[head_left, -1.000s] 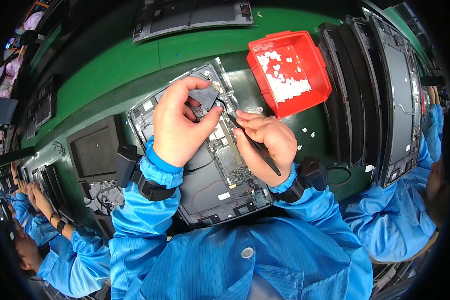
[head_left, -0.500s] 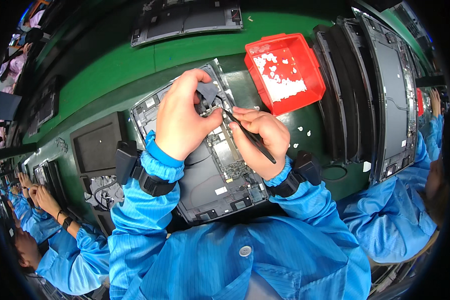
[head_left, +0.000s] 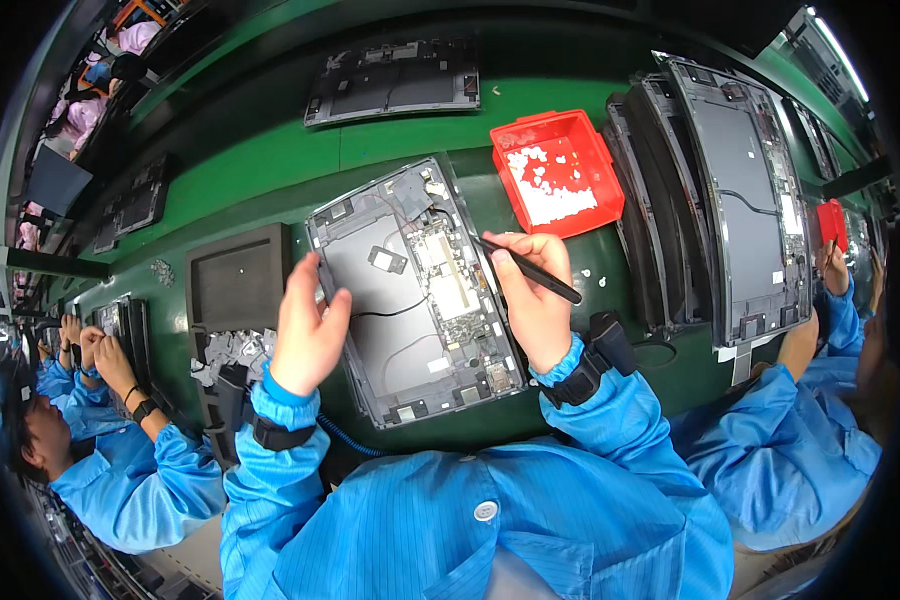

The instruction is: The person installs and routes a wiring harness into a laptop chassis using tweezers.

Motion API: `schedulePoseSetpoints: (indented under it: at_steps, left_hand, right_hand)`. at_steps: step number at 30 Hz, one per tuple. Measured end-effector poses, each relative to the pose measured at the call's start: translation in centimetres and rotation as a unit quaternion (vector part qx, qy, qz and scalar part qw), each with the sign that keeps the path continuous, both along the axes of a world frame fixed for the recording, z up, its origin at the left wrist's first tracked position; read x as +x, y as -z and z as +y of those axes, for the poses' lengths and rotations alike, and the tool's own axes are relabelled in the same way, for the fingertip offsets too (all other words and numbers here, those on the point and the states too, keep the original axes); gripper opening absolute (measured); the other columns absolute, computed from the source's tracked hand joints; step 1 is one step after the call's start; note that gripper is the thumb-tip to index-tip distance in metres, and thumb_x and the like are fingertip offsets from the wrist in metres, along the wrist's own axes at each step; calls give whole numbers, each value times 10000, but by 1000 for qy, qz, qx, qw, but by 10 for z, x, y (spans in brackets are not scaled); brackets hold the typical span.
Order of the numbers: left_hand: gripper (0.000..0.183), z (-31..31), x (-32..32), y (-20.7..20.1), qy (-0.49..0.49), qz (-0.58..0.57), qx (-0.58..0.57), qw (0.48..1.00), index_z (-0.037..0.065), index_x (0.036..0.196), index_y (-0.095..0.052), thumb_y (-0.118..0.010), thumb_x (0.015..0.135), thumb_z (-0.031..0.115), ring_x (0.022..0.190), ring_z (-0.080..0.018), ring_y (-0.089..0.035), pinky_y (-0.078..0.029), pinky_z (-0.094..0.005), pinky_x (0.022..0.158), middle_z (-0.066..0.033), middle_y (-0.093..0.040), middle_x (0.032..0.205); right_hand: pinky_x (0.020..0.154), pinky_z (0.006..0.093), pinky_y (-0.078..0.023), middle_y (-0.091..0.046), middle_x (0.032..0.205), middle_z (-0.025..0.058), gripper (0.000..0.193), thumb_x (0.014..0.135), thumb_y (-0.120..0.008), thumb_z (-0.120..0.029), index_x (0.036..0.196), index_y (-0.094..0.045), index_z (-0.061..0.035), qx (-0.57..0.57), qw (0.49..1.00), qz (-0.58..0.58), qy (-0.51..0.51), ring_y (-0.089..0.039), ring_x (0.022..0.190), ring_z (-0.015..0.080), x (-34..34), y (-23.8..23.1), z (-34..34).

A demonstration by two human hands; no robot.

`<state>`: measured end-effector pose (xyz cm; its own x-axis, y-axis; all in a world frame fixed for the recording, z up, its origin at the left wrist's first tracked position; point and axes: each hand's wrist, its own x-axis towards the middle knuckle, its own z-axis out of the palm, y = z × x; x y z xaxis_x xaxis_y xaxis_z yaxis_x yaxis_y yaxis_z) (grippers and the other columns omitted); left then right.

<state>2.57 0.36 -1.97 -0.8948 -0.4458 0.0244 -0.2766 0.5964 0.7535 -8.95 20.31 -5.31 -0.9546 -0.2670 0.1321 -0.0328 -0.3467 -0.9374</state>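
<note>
A grey laptop chassis (head_left: 370,320) lies slightly turned in front of me, with its circuit board (head_left: 447,285) exposed along the right half. On its bare left half rests a small dark rectangular piece (head_left: 387,260) with a pale centre. My left hand (head_left: 310,328) is at the chassis's left edge, fingers apart and holding nothing; whether it touches the edge I cannot tell. In my right hand (head_left: 537,305), beside the right edge, is a pair of black tweezers (head_left: 558,287), their slim end pointing up and left toward the board.
A red bin (head_left: 602,208) of small white pieces stands beyond my right hand. Several chassis (head_left: 745,215) stand upright at the right. Left are a dark foam tray (head_left: 232,322) and a pile of grey pieces (head_left: 232,350). Another chassis (head_left: 395,90) lies at the back. Co-workers sit on both sides.
My left hand has come away from the chassis's upper part to its left edge and opened. My right hand has drawn back to the right edge, still with the tweezers. The board is uncovered.
</note>
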Motion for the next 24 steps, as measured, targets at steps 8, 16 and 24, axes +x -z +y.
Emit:
schedulePoseSetpoints:
  at_steps: [8, 16, 24]
  left_hand:
    - [388, -14, -10, 30, -108, 14, 261, 959, -71, 1156, -443, -502, 889, 203, 926, -118, -471, -387, -238, 784, -81, -529, 1057]
    - [393, -15, -41, 33, -144, 109, 259, 949, -46, 1087, -460, -562, 863, 259, 842, -128, -495, -418, -264, 735, -90, -552, 955]
    - [382, -54, -68, 5, -128, 109, 437, 884, -57, 1078, -476, -517, 883, 269, 918, -169, -522, -416, -294, 838, -115, -565, 992]
  right_hand:
    - [858, 293, -421, -554, 997, 168, 143, 828, -539, 32, 900, -421, -6, -9, 999, -16, -40, -522, 1025, 193, 6, 4, 0]
    - [809, 245, -425, -579, 1044, 149, 107, 854, -529, -16, 929, -453, -12, 5, 999, -33, -1, -539, 906, 124, 8, 12, 5]
    - [951, 461, -392, -510, 1096, 196, 57, 916, -400, -60, 966, -384, -37, -127, 991, 35, 1, -504, 1079, 315, 3, -5, 18]
